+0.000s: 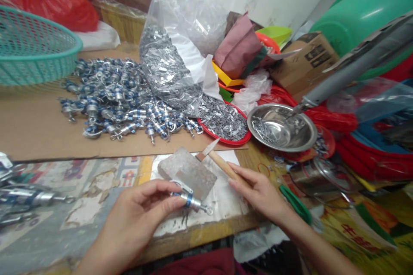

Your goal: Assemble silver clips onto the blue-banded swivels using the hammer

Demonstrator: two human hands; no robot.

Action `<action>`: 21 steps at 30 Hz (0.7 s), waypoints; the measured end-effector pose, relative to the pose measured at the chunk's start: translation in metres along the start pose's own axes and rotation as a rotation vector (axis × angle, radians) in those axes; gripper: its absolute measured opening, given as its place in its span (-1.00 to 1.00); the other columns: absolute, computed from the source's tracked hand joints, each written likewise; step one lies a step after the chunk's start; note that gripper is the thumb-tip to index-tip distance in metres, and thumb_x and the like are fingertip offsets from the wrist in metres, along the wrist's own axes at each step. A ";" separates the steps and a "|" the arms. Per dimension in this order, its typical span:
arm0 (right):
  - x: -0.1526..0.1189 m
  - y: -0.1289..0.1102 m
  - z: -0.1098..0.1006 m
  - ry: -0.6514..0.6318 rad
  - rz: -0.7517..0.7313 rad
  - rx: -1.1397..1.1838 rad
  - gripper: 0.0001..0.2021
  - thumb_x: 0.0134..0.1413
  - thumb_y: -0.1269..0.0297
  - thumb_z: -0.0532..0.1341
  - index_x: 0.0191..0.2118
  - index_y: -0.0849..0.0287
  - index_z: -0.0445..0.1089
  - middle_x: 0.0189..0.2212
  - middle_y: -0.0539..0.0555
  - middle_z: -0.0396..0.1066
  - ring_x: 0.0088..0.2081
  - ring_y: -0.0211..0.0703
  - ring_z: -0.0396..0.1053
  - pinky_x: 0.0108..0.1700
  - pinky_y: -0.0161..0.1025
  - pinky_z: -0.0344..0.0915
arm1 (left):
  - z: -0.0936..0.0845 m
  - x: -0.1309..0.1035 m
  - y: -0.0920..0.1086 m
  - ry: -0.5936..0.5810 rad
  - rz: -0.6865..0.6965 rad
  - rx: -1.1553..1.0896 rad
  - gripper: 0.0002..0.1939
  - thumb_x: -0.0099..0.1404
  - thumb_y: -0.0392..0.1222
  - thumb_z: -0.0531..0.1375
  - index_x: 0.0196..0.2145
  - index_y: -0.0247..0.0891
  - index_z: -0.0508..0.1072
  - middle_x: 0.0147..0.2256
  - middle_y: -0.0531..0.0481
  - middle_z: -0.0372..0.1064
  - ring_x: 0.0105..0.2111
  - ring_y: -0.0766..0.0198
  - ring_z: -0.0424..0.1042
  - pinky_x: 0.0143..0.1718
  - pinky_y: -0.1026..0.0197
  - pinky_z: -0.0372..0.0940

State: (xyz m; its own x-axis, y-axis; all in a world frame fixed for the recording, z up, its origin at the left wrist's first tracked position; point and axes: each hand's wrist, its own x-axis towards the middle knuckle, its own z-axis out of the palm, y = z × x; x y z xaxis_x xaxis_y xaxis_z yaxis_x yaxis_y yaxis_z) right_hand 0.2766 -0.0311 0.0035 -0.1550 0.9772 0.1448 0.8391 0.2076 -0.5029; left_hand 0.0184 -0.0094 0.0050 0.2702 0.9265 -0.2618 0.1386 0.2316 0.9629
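Note:
My left hand (142, 210) pinches a small silver-and-blue metal fitting (193, 203) with a ring at its end, between thumb and fingers. The fitting is in front of a grey block (183, 167) that lies on white paper; I cannot tell whether they touch. In my right hand (258, 189) is a small hammer (222, 164), gripped by its wooden handle. Its head is over the block's right far corner. Beyond the block, a large pile of similar silver-and-blue fittings (119, 94) covers part of a cardboard sheet (29, 124).
A red tray (247, 137) of small metal pieces sits beside a steel bowl (306, 142). Above the bowl slants a grey tool (355, 64). A clear bag (164, 64) of metal parts leans behind. More fittings (29, 197) lie left, below a turquoise basket (35, 56).

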 end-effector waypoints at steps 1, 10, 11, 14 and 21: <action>0.008 0.005 0.000 -0.045 -0.004 -0.017 -0.70 0.15 0.24 0.16 -0.02 0.16 0.44 -0.14 0.13 0.51 -0.16 -0.07 0.49 -0.15 -0.18 0.44 | -0.001 0.000 0.000 0.016 0.054 0.077 -0.91 0.07 -0.15 0.28 -0.47 -0.16 0.59 -0.42 -0.02 0.59 -0.38 0.13 0.54 -0.31 0.20 0.41; 0.111 0.042 -0.010 0.105 0.161 -0.278 -0.81 0.18 0.32 0.15 -0.16 0.26 0.44 -0.16 0.21 0.41 -0.10 -0.02 0.38 -0.02 -0.04 0.28 | 0.001 0.003 -0.007 0.196 0.442 0.345 -0.96 0.04 -0.18 0.31 -0.50 -0.09 0.61 -0.30 -0.04 0.41 -0.22 0.14 0.43 -0.14 0.22 0.28; 0.120 0.045 -0.009 0.089 0.176 -0.286 -0.81 0.17 0.29 0.17 -0.14 0.24 0.41 -0.14 0.17 0.40 -0.11 -0.05 0.38 -0.05 -0.04 0.31 | 0.001 0.003 -0.006 0.197 0.449 0.350 -0.95 0.05 -0.19 0.31 -0.50 -0.10 0.61 -0.31 -0.03 0.41 -0.23 0.15 0.43 -0.16 0.23 0.28; 0.132 0.050 -0.002 0.074 0.187 -0.273 -0.76 0.20 0.22 0.15 -0.06 0.19 0.33 -0.07 0.10 0.36 -0.14 -0.14 0.38 -0.12 -0.08 0.36 | 0.002 0.003 -0.004 0.154 0.445 0.321 -0.92 0.05 -0.24 0.29 -0.49 -0.09 0.61 -0.40 0.00 0.45 -0.33 0.19 0.47 -0.29 0.27 0.32; 0.125 0.042 -0.008 0.319 0.144 -0.060 -0.84 0.16 0.40 0.11 -0.20 0.24 0.42 -0.21 0.16 0.41 -0.09 -0.04 0.37 0.02 -0.01 0.26 | 0.000 0.000 0.001 0.140 0.371 0.238 -0.88 0.04 -0.24 0.30 -0.48 -0.03 0.63 -0.46 0.05 0.54 -0.42 0.22 0.50 -0.37 0.31 0.34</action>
State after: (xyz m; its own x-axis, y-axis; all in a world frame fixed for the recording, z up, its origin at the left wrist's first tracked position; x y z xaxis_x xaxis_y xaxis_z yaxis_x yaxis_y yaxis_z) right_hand 0.2962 0.0991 0.0071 0.1299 0.9316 0.3396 0.8712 0.0564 -0.4878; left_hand 0.0187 -0.0094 0.0065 0.2139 0.9688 0.1253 0.2760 -0.1830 0.9436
